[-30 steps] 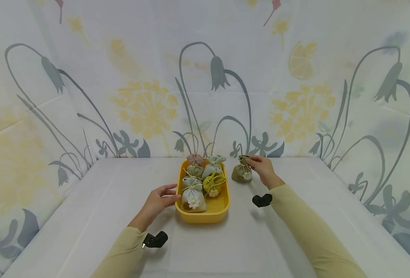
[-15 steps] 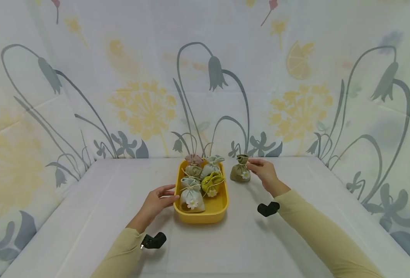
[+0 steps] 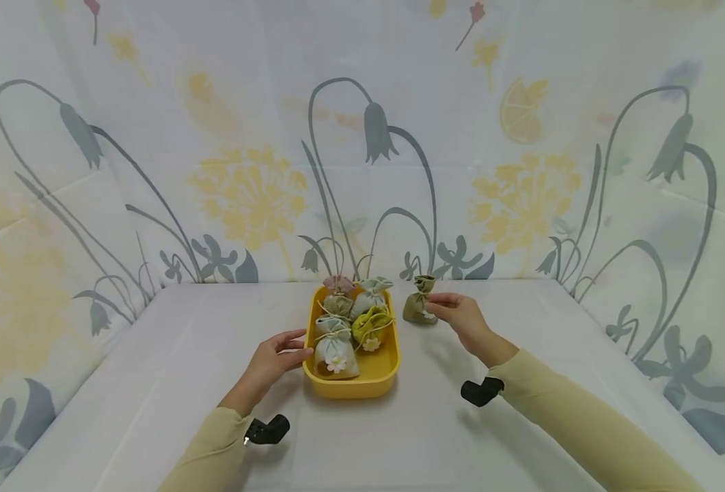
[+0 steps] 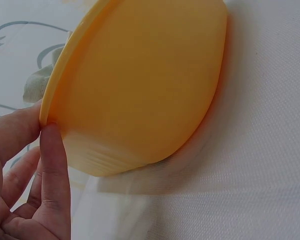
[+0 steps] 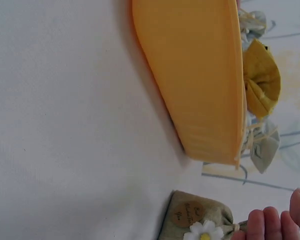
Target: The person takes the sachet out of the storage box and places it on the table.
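My left hand (image 3: pixel 270 362) pinches the left rim of a yellow plastic bin (image 3: pixel 352 389), thumb and finger (image 4: pixel 55 160) on either side of the edge. Inside the bin sit several drawstring pouches: a pale one with a white flower (image 3: pixel 335 352), a mustard one (image 3: pixel 371 328), a light green one (image 3: pixel 371 297), a pink one (image 3: pixel 339 283) and an olive one (image 3: pixel 337 305). An olive-brown pouch (image 3: pixel 416 311) with a daisy and a round tag stands upright on the table. My right hand (image 3: pixel 467 321) is beside it, fingers straight at its neck, thumb apart from them.
A white cloth covers the table (image 3: pixel 399 444). Behind it hangs a flower-printed curtain (image 3: pixel 350 171), close to the bin and the standing pouch. Black camera mounts (image 3: pixel 482 391) stick out from both wrists.
My right hand has let go of the olive-brown pouch's neck, and its fingers have slid lower, over the daisy. The pouch stays standing. My left hand keeps its hold on the bin.
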A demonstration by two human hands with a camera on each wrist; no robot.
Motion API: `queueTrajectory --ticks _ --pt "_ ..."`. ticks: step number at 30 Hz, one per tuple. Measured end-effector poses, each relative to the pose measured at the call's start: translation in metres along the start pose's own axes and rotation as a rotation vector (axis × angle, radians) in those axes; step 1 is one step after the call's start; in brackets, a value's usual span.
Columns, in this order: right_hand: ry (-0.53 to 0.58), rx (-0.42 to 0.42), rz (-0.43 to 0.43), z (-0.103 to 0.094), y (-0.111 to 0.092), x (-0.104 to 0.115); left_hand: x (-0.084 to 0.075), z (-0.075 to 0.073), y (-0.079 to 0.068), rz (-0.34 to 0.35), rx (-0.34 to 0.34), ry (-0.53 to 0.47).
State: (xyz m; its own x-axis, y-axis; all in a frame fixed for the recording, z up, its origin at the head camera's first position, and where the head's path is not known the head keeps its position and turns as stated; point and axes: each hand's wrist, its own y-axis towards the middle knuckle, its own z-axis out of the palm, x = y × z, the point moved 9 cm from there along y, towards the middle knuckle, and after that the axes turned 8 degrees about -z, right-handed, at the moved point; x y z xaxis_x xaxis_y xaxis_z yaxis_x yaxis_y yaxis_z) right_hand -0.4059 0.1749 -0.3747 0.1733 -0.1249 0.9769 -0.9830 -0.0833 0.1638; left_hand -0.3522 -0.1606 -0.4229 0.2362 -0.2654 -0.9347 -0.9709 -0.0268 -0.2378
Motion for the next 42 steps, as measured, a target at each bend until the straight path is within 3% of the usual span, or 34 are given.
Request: queueTrajectory --ticks 21,35,42 --pt "-0.059 0.141 0.010 0.041 -0.019 0.012 0.002 0.000 0.001 0.001 0.004 -0.005" --pt "-0.056 0.170 0.014 0.067 -0.011 0.012 0.000 0.000 0.000 0.003 0.003 0.006" --pt "-0.104 0.126 0.030 0.069 -0.004 0.010 0.000 0.000 0.000 0.005 0.000 0.004"
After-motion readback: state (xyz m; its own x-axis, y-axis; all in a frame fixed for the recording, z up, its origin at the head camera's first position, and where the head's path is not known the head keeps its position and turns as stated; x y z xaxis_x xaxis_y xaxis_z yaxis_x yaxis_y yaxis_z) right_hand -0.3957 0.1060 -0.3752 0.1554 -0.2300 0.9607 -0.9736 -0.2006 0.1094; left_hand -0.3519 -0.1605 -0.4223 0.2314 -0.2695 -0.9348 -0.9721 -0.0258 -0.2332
